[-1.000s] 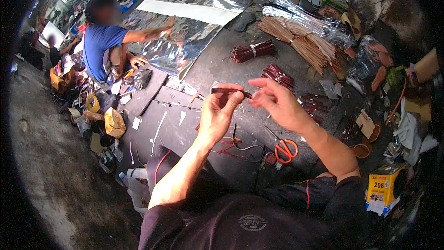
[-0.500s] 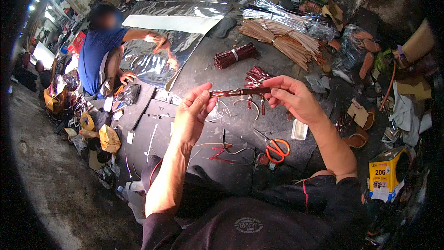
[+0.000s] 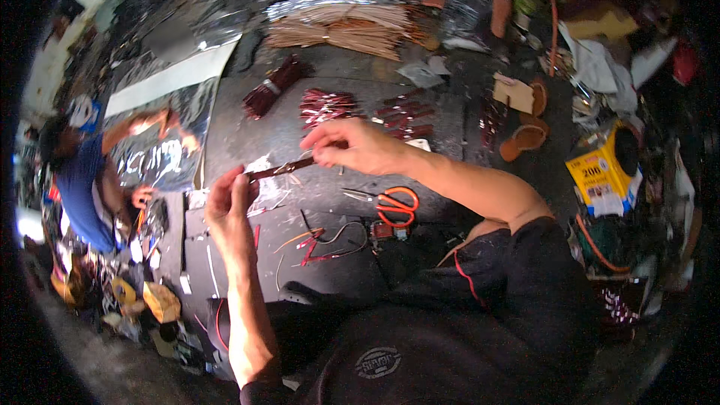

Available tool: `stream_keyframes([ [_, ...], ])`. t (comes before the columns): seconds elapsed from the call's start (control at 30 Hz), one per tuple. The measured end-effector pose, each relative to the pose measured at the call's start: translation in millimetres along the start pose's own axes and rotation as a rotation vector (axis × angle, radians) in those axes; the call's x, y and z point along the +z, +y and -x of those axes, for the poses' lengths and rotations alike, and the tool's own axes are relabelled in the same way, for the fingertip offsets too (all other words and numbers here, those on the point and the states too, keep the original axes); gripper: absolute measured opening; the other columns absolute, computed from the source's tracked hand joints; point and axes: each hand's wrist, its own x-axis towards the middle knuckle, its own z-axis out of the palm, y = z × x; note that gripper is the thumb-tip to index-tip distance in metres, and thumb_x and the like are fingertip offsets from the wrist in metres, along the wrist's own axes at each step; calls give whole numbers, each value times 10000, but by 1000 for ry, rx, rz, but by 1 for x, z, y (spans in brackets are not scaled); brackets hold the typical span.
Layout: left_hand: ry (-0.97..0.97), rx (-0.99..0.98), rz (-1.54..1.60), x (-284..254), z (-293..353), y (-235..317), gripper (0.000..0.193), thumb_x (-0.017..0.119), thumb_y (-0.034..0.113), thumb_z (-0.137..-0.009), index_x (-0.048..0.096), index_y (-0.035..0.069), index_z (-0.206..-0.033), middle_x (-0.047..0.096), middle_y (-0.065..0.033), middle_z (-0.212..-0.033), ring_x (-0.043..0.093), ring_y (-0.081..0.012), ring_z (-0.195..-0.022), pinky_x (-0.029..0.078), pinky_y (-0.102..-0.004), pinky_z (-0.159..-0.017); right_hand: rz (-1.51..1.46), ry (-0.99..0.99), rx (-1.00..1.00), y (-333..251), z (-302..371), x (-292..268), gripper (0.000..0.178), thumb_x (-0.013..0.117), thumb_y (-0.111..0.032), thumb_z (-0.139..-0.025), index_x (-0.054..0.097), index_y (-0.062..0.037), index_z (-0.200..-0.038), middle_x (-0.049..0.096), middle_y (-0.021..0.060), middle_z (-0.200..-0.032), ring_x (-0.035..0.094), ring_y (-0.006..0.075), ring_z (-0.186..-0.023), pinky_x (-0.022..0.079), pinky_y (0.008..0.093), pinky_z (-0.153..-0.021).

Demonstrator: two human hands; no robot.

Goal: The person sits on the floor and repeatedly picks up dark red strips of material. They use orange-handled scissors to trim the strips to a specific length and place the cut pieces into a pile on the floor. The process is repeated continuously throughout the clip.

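Note:
A narrow dark red-brown strap (image 3: 282, 170) with a small shiny metal fitting in its middle is stretched between my hands. My left hand (image 3: 231, 202) pinches its lower left end between thumb and fingers. At the strap's higher right end, my right hand (image 3: 356, 148) has its fingers closed on it. Motion blurs the fitting's detail. Beyond my right hand lie a bunch of glossy dark red straps (image 3: 328, 106) and several more loose straps (image 3: 409, 114). Orange-handled scissors (image 3: 397, 206) lie on the dark work surface below my right forearm.
Scraps of red strap and cord (image 3: 319, 244) lie nearer me. A tied dark red bundle (image 3: 272, 87) and tan strips (image 3: 337, 32) are farther off. Sandals (image 3: 523, 139) and a yellow box (image 3: 602, 170) stand right. At left a person (image 3: 82, 180) crouches beside a shiny sheet (image 3: 161, 139).
My view has turned to the right, so the surroundings sit farther left. The strap, level before, now slants up toward my right hand, and my hands look closer together.

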Motion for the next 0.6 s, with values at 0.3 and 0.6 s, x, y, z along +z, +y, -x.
stream_keyframes([
  [0.3,-116,45,-57,13,2,20,458,575,284,-1002,496,23,-1370,594,-172,-1269,608,-225,-1126,506,-372,-956,-61,424,41,20,45,-111,350,617,-71,-923,572,-2,-1262,683,96,-997,658,138,-858,554,285,-800],
  [0.6,-148,59,-87,14,7,30,354,568,189,-1003,558,-19,-1290,610,-135,-1246,622,-206,-1090,510,-347,-941,633,1022,856,192,231,-228,618,736,-311,-849,505,-11,-1337,695,134,-1054,663,257,-988,517,392,-884],
])
